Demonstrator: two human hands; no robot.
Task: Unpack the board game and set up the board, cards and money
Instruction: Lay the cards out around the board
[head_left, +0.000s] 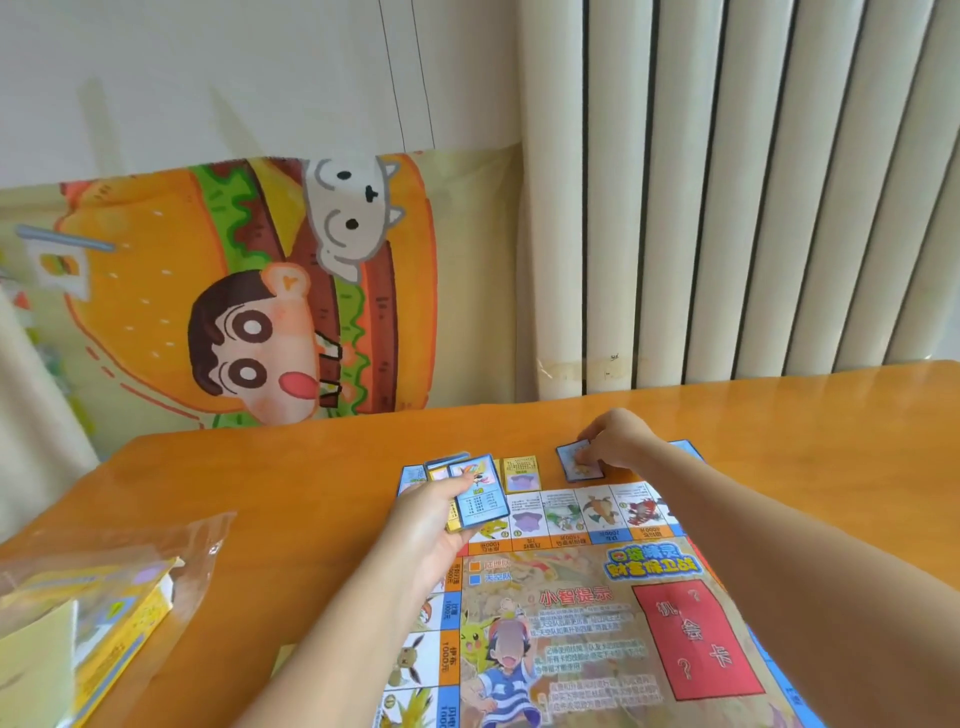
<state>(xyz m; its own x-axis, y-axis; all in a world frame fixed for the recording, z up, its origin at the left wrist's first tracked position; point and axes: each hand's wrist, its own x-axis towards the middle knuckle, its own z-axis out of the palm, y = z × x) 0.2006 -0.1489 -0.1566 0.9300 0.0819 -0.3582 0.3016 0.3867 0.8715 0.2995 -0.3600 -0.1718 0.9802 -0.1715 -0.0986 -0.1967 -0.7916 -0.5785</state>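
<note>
Spread across the near right of the orange table (260, 467), the paper board (597, 623) lies unfolded and flat, so that step looks done. Laying out the cards appears to be under way. The left hand (431, 525) grips a fanned stack of cards (480, 499) over the board's far left corner, fingers curled round it. The right hand (615, 439) reaches past the far edge and pinches 1 blue-bordered card (576, 465) down on the tabletop. Between the 2 hands a yellow card (521, 473) lies on the table just beyond the board, and edges of other blue cards show behind the left hand and behind the right forearm. No money is visible anywhere, so I judge that part not yet begun. It may be in the yellow box (130, 618) at the near left, which sits under a crumpled plastic wrapper (197, 540), though its contents cannot be seen. Some writing on the board can be read: "小智提示" in red near the centre, "机会卡" with 2 question marks on the red panel (696, 642), and "1000元" on squares down the left side. Its blue-and-yellow title faces away from the camera and is too distorted to read.
</note>
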